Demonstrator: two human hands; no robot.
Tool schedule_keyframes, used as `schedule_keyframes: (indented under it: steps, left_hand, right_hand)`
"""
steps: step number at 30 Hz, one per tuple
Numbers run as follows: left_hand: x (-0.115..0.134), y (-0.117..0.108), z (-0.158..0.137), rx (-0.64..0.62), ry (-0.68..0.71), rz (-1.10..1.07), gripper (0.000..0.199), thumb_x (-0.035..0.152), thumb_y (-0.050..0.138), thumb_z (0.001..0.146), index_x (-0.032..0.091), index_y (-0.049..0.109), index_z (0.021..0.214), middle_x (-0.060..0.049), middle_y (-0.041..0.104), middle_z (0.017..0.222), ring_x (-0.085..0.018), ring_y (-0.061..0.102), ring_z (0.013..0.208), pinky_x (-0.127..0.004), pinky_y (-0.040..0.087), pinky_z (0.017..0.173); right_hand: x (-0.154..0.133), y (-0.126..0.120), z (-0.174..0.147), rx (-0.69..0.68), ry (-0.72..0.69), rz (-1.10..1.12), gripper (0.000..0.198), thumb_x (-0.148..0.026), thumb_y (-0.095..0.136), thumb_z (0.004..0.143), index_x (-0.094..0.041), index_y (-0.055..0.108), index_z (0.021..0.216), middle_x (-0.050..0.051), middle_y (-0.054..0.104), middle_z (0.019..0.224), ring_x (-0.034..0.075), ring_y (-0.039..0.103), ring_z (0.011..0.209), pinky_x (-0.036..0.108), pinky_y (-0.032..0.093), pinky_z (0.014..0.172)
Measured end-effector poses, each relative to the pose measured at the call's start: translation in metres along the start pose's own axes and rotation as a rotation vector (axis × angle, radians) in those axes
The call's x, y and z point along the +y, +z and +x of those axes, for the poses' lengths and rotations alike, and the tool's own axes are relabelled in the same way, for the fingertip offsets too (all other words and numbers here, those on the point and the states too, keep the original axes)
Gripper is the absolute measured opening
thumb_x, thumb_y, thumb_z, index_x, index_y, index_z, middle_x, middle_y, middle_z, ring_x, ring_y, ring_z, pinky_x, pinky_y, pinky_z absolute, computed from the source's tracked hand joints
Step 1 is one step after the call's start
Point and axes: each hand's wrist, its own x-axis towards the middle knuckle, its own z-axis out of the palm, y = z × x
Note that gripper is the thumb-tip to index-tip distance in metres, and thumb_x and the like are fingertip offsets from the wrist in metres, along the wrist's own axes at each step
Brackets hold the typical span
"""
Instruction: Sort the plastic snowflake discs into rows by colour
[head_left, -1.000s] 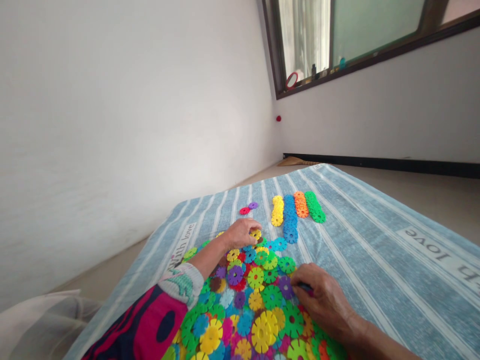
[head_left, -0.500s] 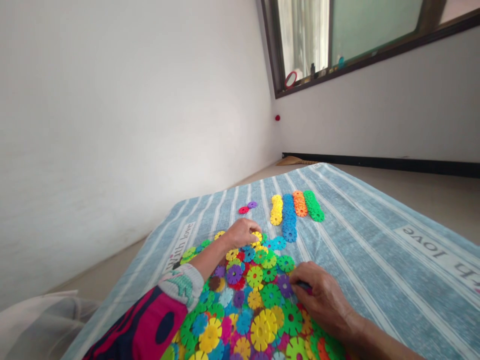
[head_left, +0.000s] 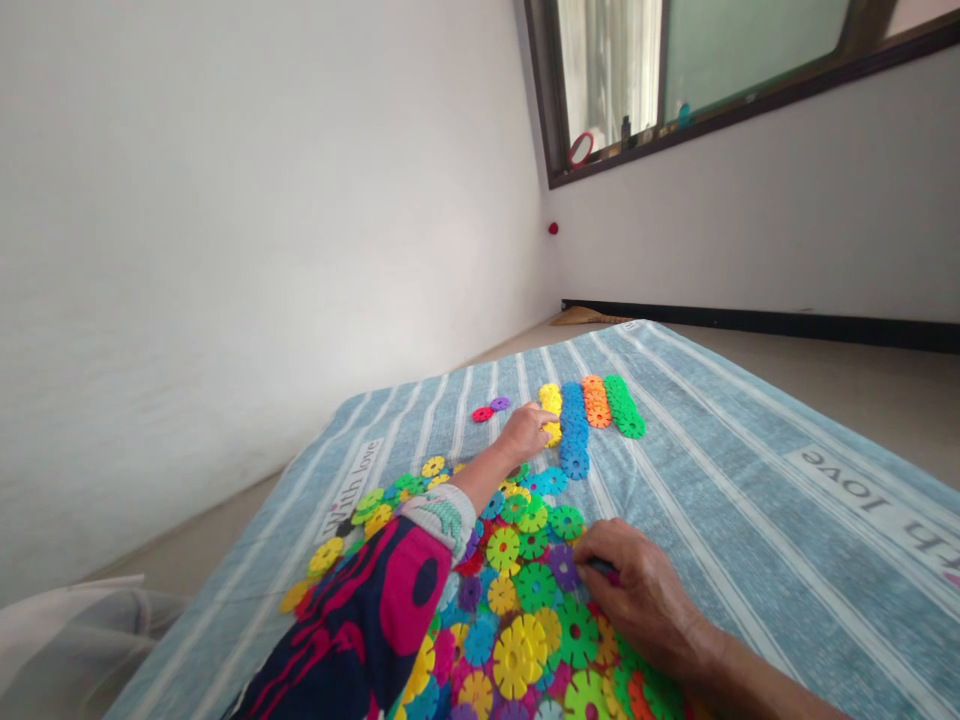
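"Notched discs: where do you have them?"

"I have them heaped on the near part of the striped cloth. Beyond lie a yellow row, a blue row, an orange row and a green row, each overlapping."

"And the hands?"

"The left hand has its fingers bent at the near end of the yellow row. From this far off I can't tell how wide they stand, or whether a disc is between them. The right hand is curled at the heap's edge, closed on a dark piece I can't identify."

"Which step, then?"

"Tending the yellow row, I'd judge."

"And the next move?"

"To my mind it calls for a light touch and a straight lift away, so those overlapping discs don't get dragged askew."
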Motion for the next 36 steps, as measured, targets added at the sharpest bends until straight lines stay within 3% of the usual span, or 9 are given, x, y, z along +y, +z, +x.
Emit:
schedule_keyframes:
  steps: [4, 6, 11, 19, 23, 27, 31, 36]
  left_hand:
    - [-0.005, -0.006, -0.005, 0.067, 0.012, 0.018, 0.039, 0.01, 0.056, 0.068, 0.019, 0.068, 0.104, -0.006, 0.062, 0.099, -0.02, 0.058, 0.093, -0.029, 0.044, 0.085]
    - [-0.011, -0.015, -0.013, 0.076, 0.005, 0.029, 0.034, 0.01, 0.055, 0.069, 0.019, 0.07, 0.099, -0.005, 0.062, 0.094, -0.019, 0.058, 0.089, -0.028, 0.044, 0.084]
    - [-0.029, -0.044, -0.048, -0.029, -0.031, 0.039, 0.018, 0.01, 0.056, 0.066, 0.016, 0.07, 0.076, 0.0, 0.061, 0.071, -0.014, 0.057, 0.066, -0.022, 0.043, 0.066]
    - [-0.033, -0.066, -0.118, -0.156, -0.103, 0.067, 0.011, 0.011, 0.053, 0.065, 0.016, 0.062, 0.062, 0.003, 0.054, 0.062, -0.012, 0.052, 0.061, -0.02, 0.036, 0.058]
    - [-0.011, -0.07, -0.147, -0.154, -0.105, 0.069, 0.013, 0.013, 0.051, 0.07, 0.016, 0.059, 0.061, 0.002, 0.05, 0.063, -0.013, 0.051, 0.063, -0.022, 0.036, 0.061]
    - [0.028, -0.07, -0.172, -0.203, -0.027, 0.021, 0.013, 0.014, 0.051, 0.075, 0.016, 0.058, 0.065, 0.001, 0.052, 0.066, -0.012, 0.052, 0.067, -0.022, 0.037, 0.063]
    - [0.067, -0.063, -0.193, -0.281, 0.05, 0.005, 0.012, 0.014, 0.052, 0.078, 0.016, 0.06, 0.069, 0.0, 0.054, 0.069, -0.013, 0.054, 0.069, -0.022, 0.038, 0.064]
    - [0.092, -0.048, -0.214, -0.249, 0.062, 0.017, 0.009, 0.016, 0.052, 0.08, 0.017, 0.062, 0.081, -0.003, 0.059, 0.082, -0.017, 0.056, 0.082, -0.026, 0.042, 0.073]
  right_hand:
    - [0.0, 0.0, 0.0, 0.002, 0.0, 0.005, 0.015, -0.008, 0.054, 0.076, -0.02, 0.063, 0.074, 0.001, 0.063, 0.075, 0.017, 0.053, 0.077, 0.029, 0.037, 0.072]
    - [0.002, 0.0, 0.0, 0.0, 0.002, 0.0, 0.015, -0.008, 0.054, 0.075, -0.02, 0.063, 0.075, 0.001, 0.063, 0.075, 0.017, 0.054, 0.076, 0.029, 0.037, 0.072]
    - [0.004, 0.001, -0.001, 0.0, -0.005, -0.004, 0.015, -0.009, 0.054, 0.076, -0.021, 0.064, 0.075, 0.001, 0.063, 0.076, 0.017, 0.054, 0.076, 0.029, 0.038, 0.071]
    - [0.0, -0.002, -0.003, -0.012, -0.01, -0.013, 0.015, -0.012, 0.052, 0.078, -0.021, 0.065, 0.075, 0.002, 0.063, 0.076, 0.018, 0.056, 0.077, 0.03, 0.04, 0.071]
    - [0.0, -0.004, -0.002, -0.01, 0.001, 0.0, 0.016, -0.013, 0.052, 0.077, -0.021, 0.066, 0.076, 0.002, 0.064, 0.077, 0.018, 0.057, 0.078, 0.03, 0.041, 0.072]
    - [0.001, -0.005, -0.002, -0.001, 0.02, 0.014, 0.016, -0.014, 0.052, 0.076, -0.02, 0.067, 0.076, 0.003, 0.065, 0.078, 0.019, 0.058, 0.079, 0.031, 0.042, 0.073]
    - [0.002, -0.006, -0.002, 0.013, 0.022, 0.033, 0.015, -0.015, 0.053, 0.077, -0.018, 0.068, 0.078, 0.004, 0.066, 0.079, 0.02, 0.06, 0.079, 0.031, 0.043, 0.073]
    - [0.002, -0.009, -0.002, 0.015, 0.039, 0.062, 0.015, -0.015, 0.054, 0.076, -0.019, 0.068, 0.076, 0.003, 0.067, 0.079, 0.019, 0.061, 0.08, 0.03, 0.044, 0.073]
